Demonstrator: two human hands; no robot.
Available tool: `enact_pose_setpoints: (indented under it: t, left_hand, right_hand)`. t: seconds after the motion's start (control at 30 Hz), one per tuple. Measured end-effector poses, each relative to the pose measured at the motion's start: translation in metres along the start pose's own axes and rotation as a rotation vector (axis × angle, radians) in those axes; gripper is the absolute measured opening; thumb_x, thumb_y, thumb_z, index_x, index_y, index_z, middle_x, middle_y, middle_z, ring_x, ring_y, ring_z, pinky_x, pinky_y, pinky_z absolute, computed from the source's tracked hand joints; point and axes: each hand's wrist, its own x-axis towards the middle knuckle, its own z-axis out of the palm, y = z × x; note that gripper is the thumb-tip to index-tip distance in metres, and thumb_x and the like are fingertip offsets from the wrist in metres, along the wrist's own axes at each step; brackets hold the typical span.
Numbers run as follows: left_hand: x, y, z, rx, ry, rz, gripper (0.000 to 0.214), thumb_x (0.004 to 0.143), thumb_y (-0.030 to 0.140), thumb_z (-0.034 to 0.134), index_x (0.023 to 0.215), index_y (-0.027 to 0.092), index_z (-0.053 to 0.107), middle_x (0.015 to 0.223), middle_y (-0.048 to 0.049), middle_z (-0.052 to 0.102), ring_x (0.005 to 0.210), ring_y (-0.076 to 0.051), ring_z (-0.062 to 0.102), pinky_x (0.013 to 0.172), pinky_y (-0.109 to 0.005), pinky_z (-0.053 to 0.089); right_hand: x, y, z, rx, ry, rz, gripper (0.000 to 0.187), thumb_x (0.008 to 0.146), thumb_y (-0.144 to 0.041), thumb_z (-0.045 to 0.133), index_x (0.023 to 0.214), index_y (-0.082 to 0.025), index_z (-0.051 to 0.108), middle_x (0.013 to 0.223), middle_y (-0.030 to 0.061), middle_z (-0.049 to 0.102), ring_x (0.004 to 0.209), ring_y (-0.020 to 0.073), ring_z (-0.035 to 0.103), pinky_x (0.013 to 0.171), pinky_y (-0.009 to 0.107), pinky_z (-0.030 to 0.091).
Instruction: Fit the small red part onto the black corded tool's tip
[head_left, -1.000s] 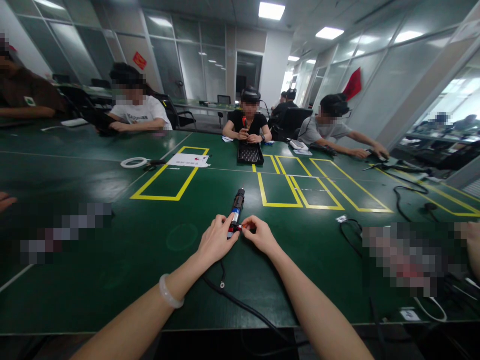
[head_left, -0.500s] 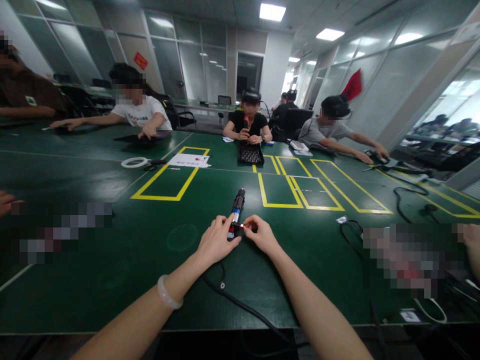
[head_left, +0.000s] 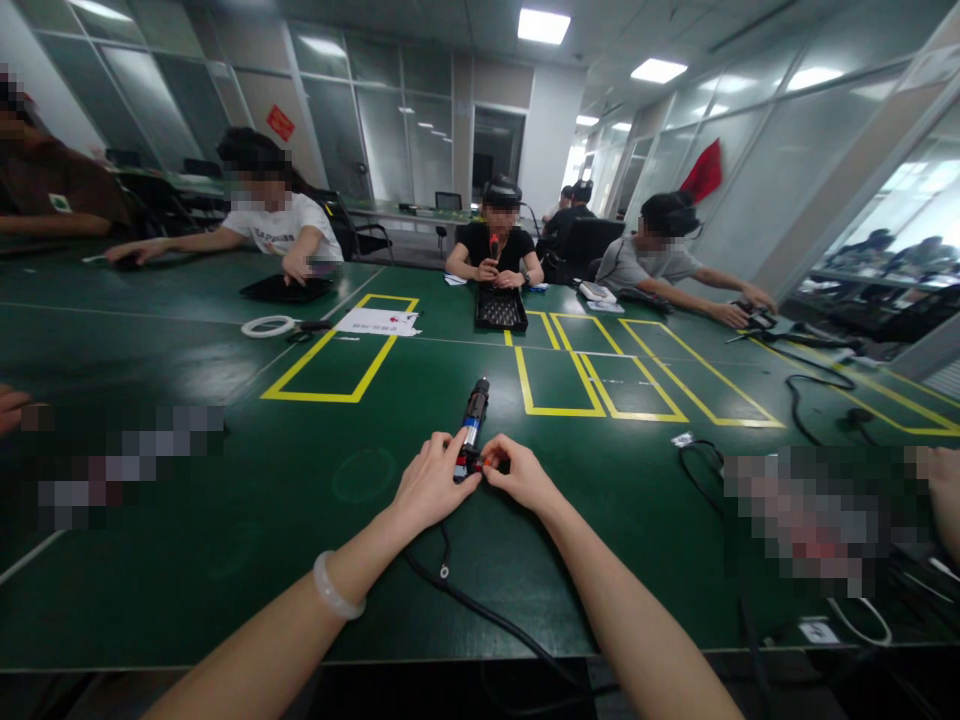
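A black electric screwdriver [head_left: 476,405] with a silver and blue band lies on the green table, its narrow tip pointing away from me. My left hand [head_left: 435,483] is closed around its near part from the left, which hides some of the body. Against the right side of the screwdriver, my right hand [head_left: 521,470] pinches a small red-orange and black piece [head_left: 487,463]. Fingers cover much of that piece, so its exact kind is unclear. A thin black lead with a ring terminal [head_left: 444,572] hangs out below my left hand.
A thick black cable [head_left: 480,607] runs to the near table edge [head_left: 420,662]. Yellow taped rectangles [head_left: 562,410], a white sheet [head_left: 379,321] and a white cable coil [head_left: 268,326] lie beyond. Co-workers sit around; one opposite has a black tray [head_left: 501,308].
My right fingers have shifted slightly down and turned the small piece against the screwdriver. My left hand has hardly moved. At the far left, a co-worker's dark flat object now lies lower.
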Motion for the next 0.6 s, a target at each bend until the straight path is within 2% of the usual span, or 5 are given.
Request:
enact_pose_setpoints:
  t: [0.2, 0.43, 0.6]
  left_hand:
    - [0.0004, 0.0003, -0.0016, -0.009, -0.014, -0.006, 0.067, 0.085, 0.052, 0.049, 0.145, 0.027, 0.031, 0.122, -0.0099, 0.047, 0.105, -0.024, 0.053, 0.080, -0.032, 0.046]
    - [0.0005, 0.0001, -0.0012, -0.005, -0.009, 0.010, 0.066, 0.086, 0.053, 0.049, 0.144, 0.027, 0.032, 0.121, -0.0100, 0.046, 0.106, -0.024, 0.053, 0.084, -0.033, 0.046]
    - [-0.0001, -0.0002, -0.0006, 0.009, 0.000, 0.010, 0.067, 0.086, 0.053, 0.049, 0.145, 0.027, 0.032, 0.121, -0.0100, 0.047, 0.105, -0.024, 0.053, 0.080, -0.032, 0.046]
  right_hand:
    - [0.0007, 0.0028, -0.0019, 0.023, -0.018, -0.053, 0.011, 0.077, -0.016, 0.061, 0.088, -0.017, 0.062, 0.084, 0.0004, 0.062, 0.076, 0.0133, 0.058, 0.074, 0.026, 0.047]
    - [0.0019, 0.0037, -0.0012, -0.059, 0.000, -0.065, 0.010, 0.078, -0.015, 0.066, 0.087, -0.019, 0.068, 0.086, 0.0012, 0.059, 0.079, 0.0143, 0.057, 0.075, 0.027, 0.045]
    - [0.0012, 0.0012, 0.0004, -0.065, 0.004, -0.041, 0.008, 0.079, -0.013, 0.066, 0.085, -0.019, 0.069, 0.080, 0.0000, 0.058, 0.072, 0.0129, 0.057, 0.070, 0.025, 0.044]
